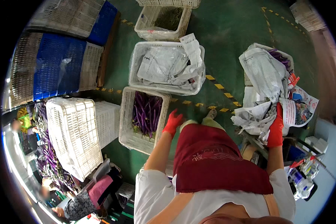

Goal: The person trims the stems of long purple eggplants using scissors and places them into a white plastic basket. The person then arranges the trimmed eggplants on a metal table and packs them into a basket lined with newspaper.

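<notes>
My right hand point(276, 127), in a red glove, grips a loose bundle of crumpled newspaper sheets point(264, 68) on the right. Its fingers are partly hidden by the paper. The sheets spread over white plastic crates; one crate point(289, 57) shows purple stalks at its far end. A colour-printed sheet point(302, 107) hangs on the right side of the bundle. My left hand point(173, 122), also red-gloved, hangs in the air with fingers apart and holds nothing. Beside it stands a white plastic crate point(126, 117) with a clear liner and long purple vegetable stalks point(147, 112) inside.
Ahead stands a lined white crate point(134, 70) with newspaper, then a crate of greens point(168, 19). Blue and white crates point(58, 64) are stacked at the left. A seated person point(84, 203) works near piled purple stalks point(49, 156). Yellow-black tape point(219, 86) marks the green floor.
</notes>
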A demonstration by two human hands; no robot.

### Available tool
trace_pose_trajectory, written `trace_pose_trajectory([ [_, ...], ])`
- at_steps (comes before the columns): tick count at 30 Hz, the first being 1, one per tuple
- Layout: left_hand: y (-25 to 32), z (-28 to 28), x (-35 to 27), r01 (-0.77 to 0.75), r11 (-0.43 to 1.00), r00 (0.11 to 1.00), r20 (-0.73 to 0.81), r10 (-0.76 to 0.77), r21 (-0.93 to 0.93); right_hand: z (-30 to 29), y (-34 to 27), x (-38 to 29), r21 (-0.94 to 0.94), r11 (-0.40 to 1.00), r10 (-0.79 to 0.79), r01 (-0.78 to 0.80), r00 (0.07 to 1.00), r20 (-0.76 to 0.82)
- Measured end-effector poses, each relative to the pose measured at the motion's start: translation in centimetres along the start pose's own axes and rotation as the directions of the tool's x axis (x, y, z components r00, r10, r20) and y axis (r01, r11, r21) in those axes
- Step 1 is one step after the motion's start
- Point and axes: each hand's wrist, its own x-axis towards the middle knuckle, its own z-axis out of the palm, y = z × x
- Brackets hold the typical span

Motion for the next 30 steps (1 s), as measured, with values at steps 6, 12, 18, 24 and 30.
trace_pose_trajectory([
  [6,7.1,8.7,12.3,0.015,0.960,1.000,0.018,-0.021,0.281,1.5,-1.9,8.2,-0.111,0.993,0.034,-0.036,0.999,-0.014],
  [12,15.0,12.2,23.7,0.186,0.938,0.977,-0.159,-0.144,0.291,4.7,-3.9,17.0,-0.272,0.962,0.006,-0.021,0.998,-0.055],
  [18,7.9,11.8,26.2,0.061,0.987,0.965,-0.262,-0.020,0.150,9.4,-1.2,25.8,-0.544,0.839,-0.038,0.027,0.999,-0.009],
  [24,30.9,18.4,13.2,-0.141,0.899,0.974,0.104,0.202,-0.415,29.8,0.0,26.9,-0.747,0.662,0.446,-0.059,0.832,0.329],
  [30,54.0,22.1,14.1,-0.931,0.304,0.347,0.237,0.907,0.201,49.6,-3.4,31.4,-0.310,0.545,0.801,-0.779,0.376,0.465],
])
